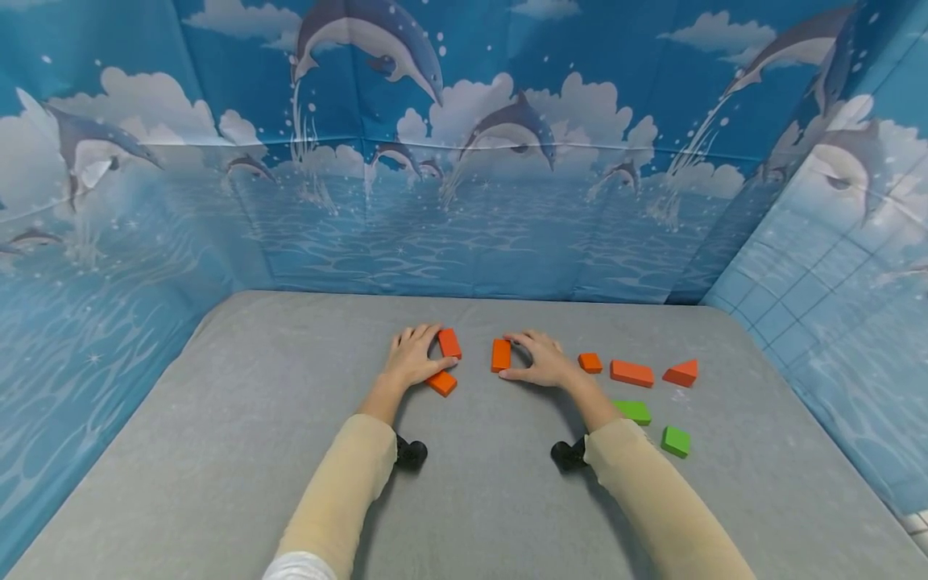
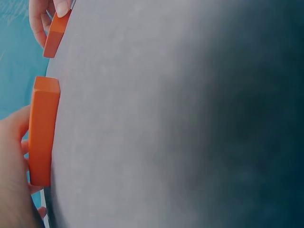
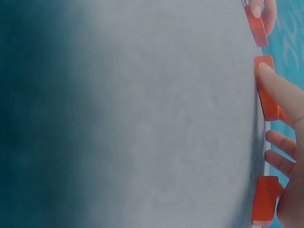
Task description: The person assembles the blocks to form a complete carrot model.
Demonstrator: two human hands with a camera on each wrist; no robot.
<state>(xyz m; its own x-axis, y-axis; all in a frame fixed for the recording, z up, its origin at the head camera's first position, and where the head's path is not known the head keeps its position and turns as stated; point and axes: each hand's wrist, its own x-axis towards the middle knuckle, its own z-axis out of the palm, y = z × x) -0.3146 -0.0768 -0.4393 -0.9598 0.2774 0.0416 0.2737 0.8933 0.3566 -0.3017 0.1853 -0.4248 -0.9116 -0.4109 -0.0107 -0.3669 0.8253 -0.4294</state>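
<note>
My left hand (image 1: 413, 356) curves round an orange block (image 1: 450, 344), thumb at its near end and index finger at its far end. Just below that thumb lies another orange block (image 1: 441, 383), large in front of the hand in the left wrist view. Toward the right, my right hand (image 1: 540, 360) pinches an upright-turned orange rectangular block (image 1: 501, 355) lengthwise between thumb and index finger. In the right wrist view its thumb (image 3: 280, 90) presses on the near end of this block, while the other fingers spread behind. A gap of grey cloth separates the two held blocks.
Right of my right hand lie a small orange block (image 1: 590, 363), a long orange block (image 1: 631, 373) and an orange triangular block (image 1: 681, 373). Nearer me are two green blocks (image 1: 634, 412), one partly behind the right forearm. A dolphin-print curtain (image 1: 464, 242) borders the grey table (image 1: 478, 499).
</note>
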